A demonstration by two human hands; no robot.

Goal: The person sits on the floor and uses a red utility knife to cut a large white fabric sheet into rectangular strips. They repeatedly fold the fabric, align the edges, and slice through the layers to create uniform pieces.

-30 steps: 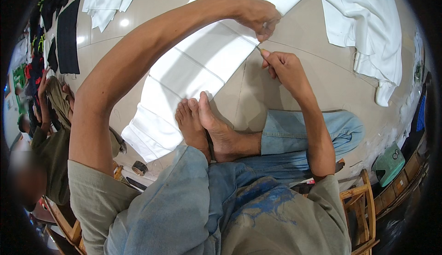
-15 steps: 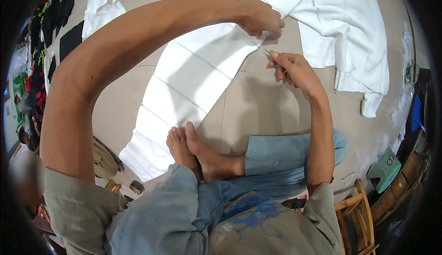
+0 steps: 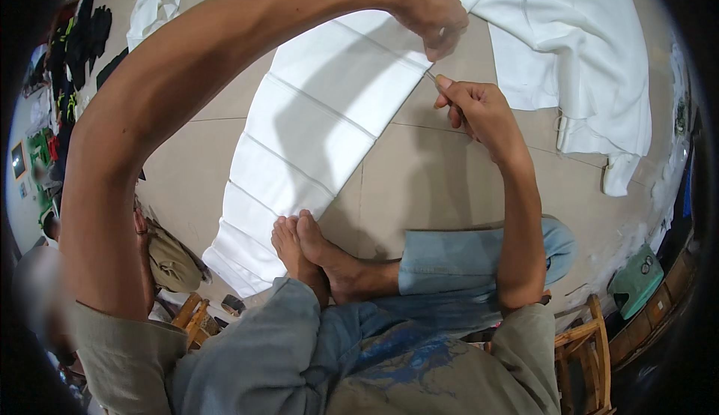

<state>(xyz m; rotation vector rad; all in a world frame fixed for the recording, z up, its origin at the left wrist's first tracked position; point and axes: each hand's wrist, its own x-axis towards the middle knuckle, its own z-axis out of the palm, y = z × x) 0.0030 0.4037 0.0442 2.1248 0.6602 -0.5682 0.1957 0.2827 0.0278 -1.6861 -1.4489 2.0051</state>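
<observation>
A long strip of white cloth point(image 3: 299, 126) with crosswise seams lies over the floor in front of me, its near end by my bare feet point(image 3: 303, 246). At its far right edge my left hand point(image 3: 438, 22) is closed, pinching the cloth. Just below, my right hand point(image 3: 483, 115) grips a small thin metal tool point(image 3: 431, 76) between thumb and fingers. The tool's tip meets the cloth's edge under my left fingers. Its exact kind is too small to tell.
More white cloth point(image 3: 584, 63) lies bunched at the far right. A green plastic item point(image 3: 635, 280) and a wooden chair point(image 3: 588, 347) are on the right. Another person's khaki-clad leg point(image 3: 172, 258) is at left, with dark gloves or cloths point(image 3: 93, 37) beyond.
My left hand has drawn the cloth's edge up and away, and that edge now runs straighter. The tool's tip has come to the edge, while my right hand stays nearly in place.
</observation>
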